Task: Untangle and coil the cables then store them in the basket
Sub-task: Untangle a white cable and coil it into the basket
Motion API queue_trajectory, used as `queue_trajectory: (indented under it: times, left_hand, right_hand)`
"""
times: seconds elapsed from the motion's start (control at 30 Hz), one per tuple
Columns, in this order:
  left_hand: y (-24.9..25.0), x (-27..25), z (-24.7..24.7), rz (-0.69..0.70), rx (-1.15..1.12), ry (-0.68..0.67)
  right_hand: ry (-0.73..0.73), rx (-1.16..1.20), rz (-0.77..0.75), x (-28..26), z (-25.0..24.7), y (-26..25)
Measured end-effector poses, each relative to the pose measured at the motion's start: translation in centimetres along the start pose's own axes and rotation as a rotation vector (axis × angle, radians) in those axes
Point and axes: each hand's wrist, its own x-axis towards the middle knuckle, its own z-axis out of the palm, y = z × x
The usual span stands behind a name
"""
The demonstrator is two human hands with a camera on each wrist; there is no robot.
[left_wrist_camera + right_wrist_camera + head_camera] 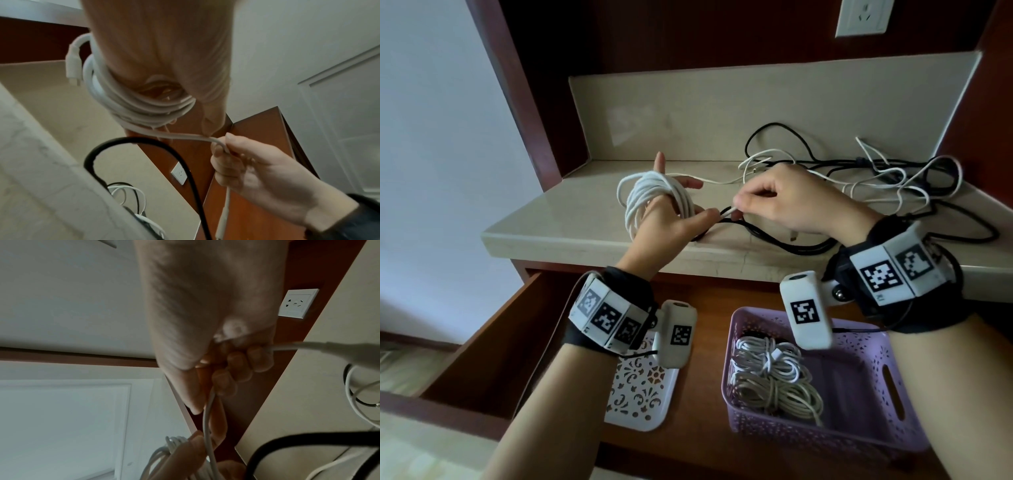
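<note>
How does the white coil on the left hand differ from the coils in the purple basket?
The white coil is wound around the left hand, its free end pinched by the right hand; the basket coils lie loose in the purple basket, unheld. All are light-coloured cable.

A pale stone countertop (571,219) carries a tangle of black and white cables (876,178) toward its right; below it, an open wooden drawer (709,455) holds a purple basket (866,442) and a white perforated tray (640,394)
</note>
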Motion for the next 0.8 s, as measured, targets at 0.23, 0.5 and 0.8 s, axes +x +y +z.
queue_trajectory:
  times: [0.23,0.5,0.8]
  left_hand:
    - [0.9,-0.2,0.0,-0.025,-0.553,0.292]
    - [1.6,0.4,-0.9,-0.196,-1.033,0.494]
    - [2.3,-0.6,-1.8,-0.110,-1.366,0.200]
  right_hand:
    - [0.090,-0.062,0.033,0.1,-0.6,0.4]
    - [0.014,-0.019,0.036,-0.4,-1.1,-0.2]
    - [-0.192,-0.292,0.232,-0.1,-0.1,-0.1]
